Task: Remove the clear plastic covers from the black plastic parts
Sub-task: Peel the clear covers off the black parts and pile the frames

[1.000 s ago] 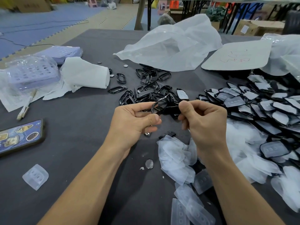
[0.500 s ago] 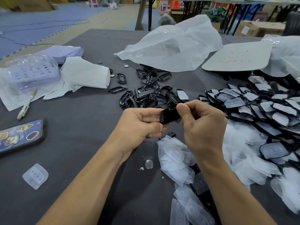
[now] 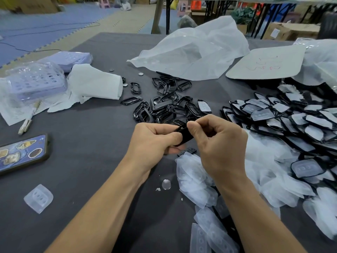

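Both my hands hold one black plastic part [image 3: 184,135] just above the grey table. My left hand [image 3: 155,141] grips its near end with curled fingers. My right hand [image 3: 217,143] pinches its far end between thumb and forefinger. Whether a clear cover is on it I cannot see; my fingers hide most of it. Behind my hands lies a heap of bare black frames [image 3: 164,105]. To the right a large spread of black parts with clear covers [image 3: 291,121] fills the table. Peeled clear covers [image 3: 197,178] pile under my right wrist.
A phone [image 3: 21,154] lies at the left edge, a single loose clear cover [image 3: 38,198] near it. White cloth [image 3: 94,84], a plastic-wrapped tray [image 3: 34,81], a big white bag [image 3: 197,52] and a grey board [image 3: 266,63] sit further back. A small disc [image 3: 166,184] lies between my forearms.
My hands have come closer together and lower, turning the black part from a flat, face-up hold to an edge-on hold between the fingertips.
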Demonstrator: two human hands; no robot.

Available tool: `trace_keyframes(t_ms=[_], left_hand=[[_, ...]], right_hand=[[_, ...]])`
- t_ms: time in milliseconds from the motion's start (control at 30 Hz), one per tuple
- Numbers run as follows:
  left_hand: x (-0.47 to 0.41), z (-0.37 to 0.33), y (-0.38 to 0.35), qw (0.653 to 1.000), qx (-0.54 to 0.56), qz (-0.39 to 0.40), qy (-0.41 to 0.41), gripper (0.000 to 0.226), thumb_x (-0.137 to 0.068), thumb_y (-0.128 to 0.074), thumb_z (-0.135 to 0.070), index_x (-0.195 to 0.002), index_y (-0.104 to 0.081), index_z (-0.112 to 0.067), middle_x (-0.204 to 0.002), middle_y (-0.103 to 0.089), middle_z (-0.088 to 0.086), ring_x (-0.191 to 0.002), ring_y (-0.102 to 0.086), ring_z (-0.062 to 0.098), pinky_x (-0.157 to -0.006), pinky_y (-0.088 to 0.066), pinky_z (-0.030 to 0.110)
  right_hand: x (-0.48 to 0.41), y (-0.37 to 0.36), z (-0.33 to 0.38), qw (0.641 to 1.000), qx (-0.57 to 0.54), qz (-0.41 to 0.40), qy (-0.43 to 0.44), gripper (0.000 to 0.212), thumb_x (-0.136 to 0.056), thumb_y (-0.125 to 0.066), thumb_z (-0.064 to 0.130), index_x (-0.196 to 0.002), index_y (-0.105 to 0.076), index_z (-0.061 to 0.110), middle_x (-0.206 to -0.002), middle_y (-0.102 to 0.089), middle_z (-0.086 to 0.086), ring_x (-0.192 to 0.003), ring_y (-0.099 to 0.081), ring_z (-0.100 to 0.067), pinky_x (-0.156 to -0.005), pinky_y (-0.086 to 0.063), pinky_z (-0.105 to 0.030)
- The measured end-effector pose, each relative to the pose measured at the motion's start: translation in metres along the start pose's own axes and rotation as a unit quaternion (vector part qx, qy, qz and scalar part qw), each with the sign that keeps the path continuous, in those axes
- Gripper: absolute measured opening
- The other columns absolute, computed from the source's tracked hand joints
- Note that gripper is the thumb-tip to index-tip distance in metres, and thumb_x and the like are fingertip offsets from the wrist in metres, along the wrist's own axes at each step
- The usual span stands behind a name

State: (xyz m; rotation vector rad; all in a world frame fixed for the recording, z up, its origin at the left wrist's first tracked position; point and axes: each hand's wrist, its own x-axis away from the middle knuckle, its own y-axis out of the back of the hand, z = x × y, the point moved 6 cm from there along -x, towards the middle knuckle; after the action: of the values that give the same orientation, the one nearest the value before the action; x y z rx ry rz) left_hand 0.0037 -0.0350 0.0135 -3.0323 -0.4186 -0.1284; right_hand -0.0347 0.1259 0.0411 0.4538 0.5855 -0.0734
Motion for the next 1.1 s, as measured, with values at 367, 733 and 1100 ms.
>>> trace_keyframes(t_ms=[367,733,1100], left_hand=[[-0.001,0.002,0.001,1.0,0.004,-0.012,0.009,0.025,-0.085,-0.067,0.016,-0.084,-0.082,-0.004,-0.064,-0.072,0.013,-0.053,-0.063,0.015,-0.056,-0.054,0.023],[-0.001,0.006,0.005,0.997,0.033,-0.073,0.021,0.021,-0.08,-0.079,0.01,-0.087,-0.08,-0.011,-0.064,-0.072,0.008,-0.043,-0.057,0.014,-0.051,-0.053,0.024],[-0.003,0.009,0.0,0.997,0.057,-0.046,0.024,0.01,-0.093,-0.074,-0.007,-0.089,-0.081,-0.012,-0.081,-0.079,0.014,-0.065,-0.072,0.015,-0.059,-0.058,0.02]], right_hand=[[0.002,-0.021,-0.023,0.956,-0.197,0.106,-0.191,0.026,-0.09,-0.079,0.023,-0.065,-0.074,0.021,-0.052,-0.067,-0.001,-0.039,-0.052,-0.005,-0.041,-0.038,-0.018],[0.007,-0.024,-0.023,0.939,-0.214,0.121,-0.238,0.029,-0.086,-0.083,0.019,-0.06,-0.07,0.014,-0.05,-0.065,-0.008,-0.033,-0.046,-0.009,-0.035,-0.032,-0.017],[0.003,-0.024,-0.022,0.914,-0.279,0.116,-0.272,0.03,-0.088,-0.072,0.002,-0.064,-0.072,0.02,-0.055,-0.062,-0.011,-0.04,-0.049,-0.018,-0.041,-0.042,-0.026]])
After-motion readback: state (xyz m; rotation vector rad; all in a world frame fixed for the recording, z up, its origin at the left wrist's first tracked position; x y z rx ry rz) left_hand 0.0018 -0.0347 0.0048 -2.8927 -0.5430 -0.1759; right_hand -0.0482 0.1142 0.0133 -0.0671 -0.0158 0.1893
